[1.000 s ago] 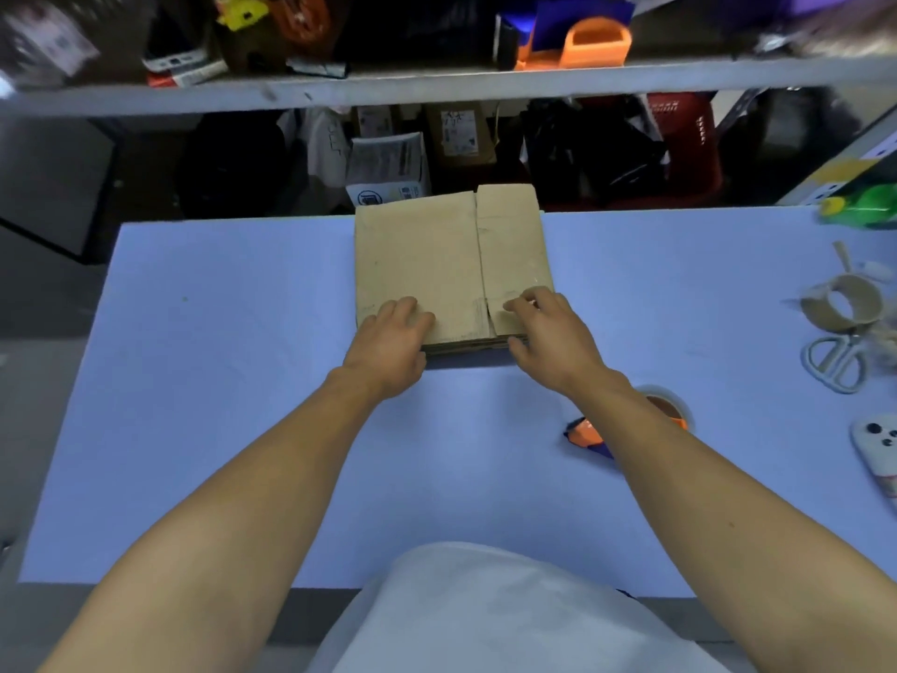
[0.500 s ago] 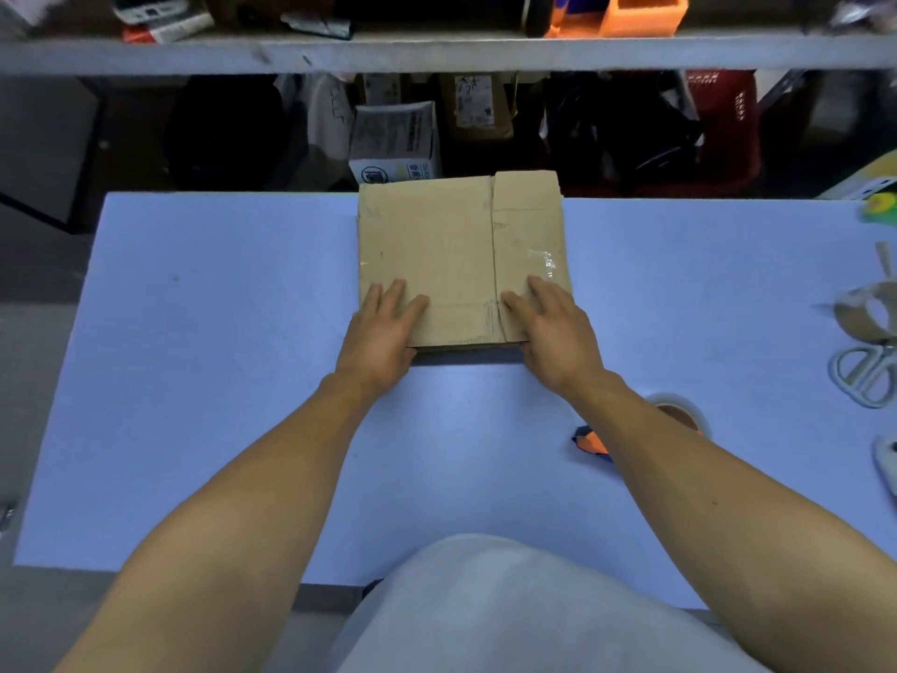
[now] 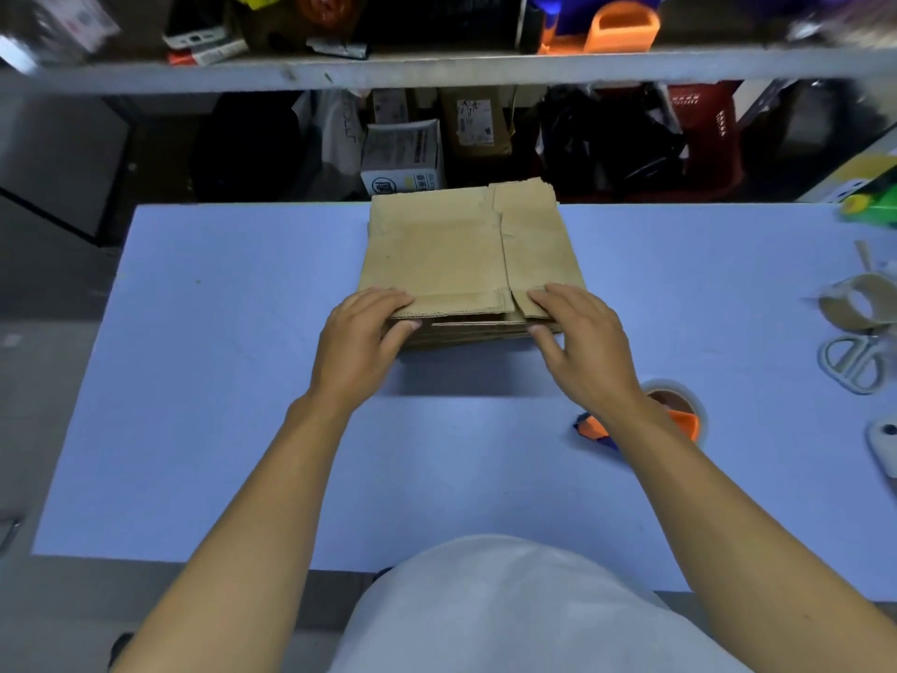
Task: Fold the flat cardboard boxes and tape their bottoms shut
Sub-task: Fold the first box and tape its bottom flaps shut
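1. Pale blue table [image 3: 218, 405], matte top, dim light.
2. Grey shelf [image 3: 437, 70] runs across behind the table, crowded with blurred clutter.
3. Under the shelf: a white printed box [image 3: 403, 157], a red basket [image 3: 704, 138], dark bags.
4. Grey floor [image 3: 48, 284] at left.

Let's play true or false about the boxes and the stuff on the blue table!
1. Both hands grip the near edge of the cardboard stack. True: left hand, right hand.
2. The boxes are already folded up. False: they lie flat.
3. The scissors lie on the table's right side. True.
4. The right hand holds the tape roll. False: it lies on the table beside that forearm.
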